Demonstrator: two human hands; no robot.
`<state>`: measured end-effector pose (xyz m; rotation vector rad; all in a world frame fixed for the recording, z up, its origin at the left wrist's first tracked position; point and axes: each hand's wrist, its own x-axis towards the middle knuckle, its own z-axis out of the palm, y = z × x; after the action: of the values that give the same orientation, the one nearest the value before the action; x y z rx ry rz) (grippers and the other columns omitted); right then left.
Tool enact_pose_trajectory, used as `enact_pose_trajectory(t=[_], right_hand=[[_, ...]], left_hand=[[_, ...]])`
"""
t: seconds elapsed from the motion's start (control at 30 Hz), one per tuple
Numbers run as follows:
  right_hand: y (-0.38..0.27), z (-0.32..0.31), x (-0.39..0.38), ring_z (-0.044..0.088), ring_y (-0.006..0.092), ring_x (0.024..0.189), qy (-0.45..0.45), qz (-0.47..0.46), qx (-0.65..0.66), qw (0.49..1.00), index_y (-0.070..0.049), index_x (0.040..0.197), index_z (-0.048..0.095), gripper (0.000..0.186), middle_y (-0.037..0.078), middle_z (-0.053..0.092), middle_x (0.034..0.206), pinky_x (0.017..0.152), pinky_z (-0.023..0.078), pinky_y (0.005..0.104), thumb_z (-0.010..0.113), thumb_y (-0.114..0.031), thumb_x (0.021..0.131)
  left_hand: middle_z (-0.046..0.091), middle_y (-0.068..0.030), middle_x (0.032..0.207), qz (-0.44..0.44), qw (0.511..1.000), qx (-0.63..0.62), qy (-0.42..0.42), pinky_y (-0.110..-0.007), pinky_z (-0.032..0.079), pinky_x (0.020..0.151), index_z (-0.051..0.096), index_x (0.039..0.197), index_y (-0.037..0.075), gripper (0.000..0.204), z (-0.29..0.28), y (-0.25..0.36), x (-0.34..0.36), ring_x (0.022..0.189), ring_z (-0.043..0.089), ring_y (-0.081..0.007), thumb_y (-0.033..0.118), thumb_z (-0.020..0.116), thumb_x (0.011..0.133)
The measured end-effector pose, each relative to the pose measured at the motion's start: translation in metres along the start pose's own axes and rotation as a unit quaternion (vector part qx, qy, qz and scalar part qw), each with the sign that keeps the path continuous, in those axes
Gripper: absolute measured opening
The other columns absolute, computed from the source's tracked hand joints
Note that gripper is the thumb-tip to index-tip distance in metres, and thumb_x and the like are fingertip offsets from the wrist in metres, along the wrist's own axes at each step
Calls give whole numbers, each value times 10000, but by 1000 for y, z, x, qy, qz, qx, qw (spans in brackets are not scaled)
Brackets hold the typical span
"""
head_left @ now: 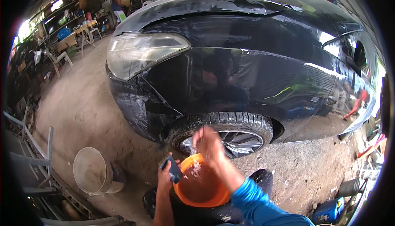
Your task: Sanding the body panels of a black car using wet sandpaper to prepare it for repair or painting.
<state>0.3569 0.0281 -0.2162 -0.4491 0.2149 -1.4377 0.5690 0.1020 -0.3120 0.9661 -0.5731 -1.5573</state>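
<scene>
- The round orange plastic basin (200, 187) is sitting at the lower centre of the frame, just below the car's front wheel (230, 137).
- My right hand (209, 143) is hovering blurred over the basin's upper rim, water splashing beneath it; I cannot tell how its fingers are set.
- My left hand (165, 175) is gripping a dark rectangular sponge (173, 169) at the basin's left edge, fingers curled around it.
- A pale plastic bucket (95, 171) is standing at the lower left.
</scene>
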Motion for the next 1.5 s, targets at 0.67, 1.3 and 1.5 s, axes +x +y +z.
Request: enact_pose_trajectory(t=[0.67,1.3,1.5], right_hand=[[-196,156,188,688,314,1054,-44,-185,-966,177,-82,1086,759,425,201,709,1159,913,541,450,599,-435,910],[-255,16,-3,366,347,1442,76,-392,-891,217,-131,1394,555,713,120,466,1508,1182,215,588,748,-432,777],[-312,-110,-53,121,454,1529,274,-505,-801,169,34,1563,256,762,274,238,1618,1204,26,616,513,-277,915]], left_hand=[[661,-43,880,-59,993,99,13,-287,535,661,638,1242,37,351,82,-46,19,705,610,-110,277,665,987],[685,-114,1007,-93,981,168,-34,-370,572,753,630,1145,-17,361,38,-61,49,842,673,-216,313,626,1000],[695,-123,1024,-27,985,170,-5,-355,570,732,592,1196,-24,277,63,-78,43,824,674,-201,185,602,1015]])
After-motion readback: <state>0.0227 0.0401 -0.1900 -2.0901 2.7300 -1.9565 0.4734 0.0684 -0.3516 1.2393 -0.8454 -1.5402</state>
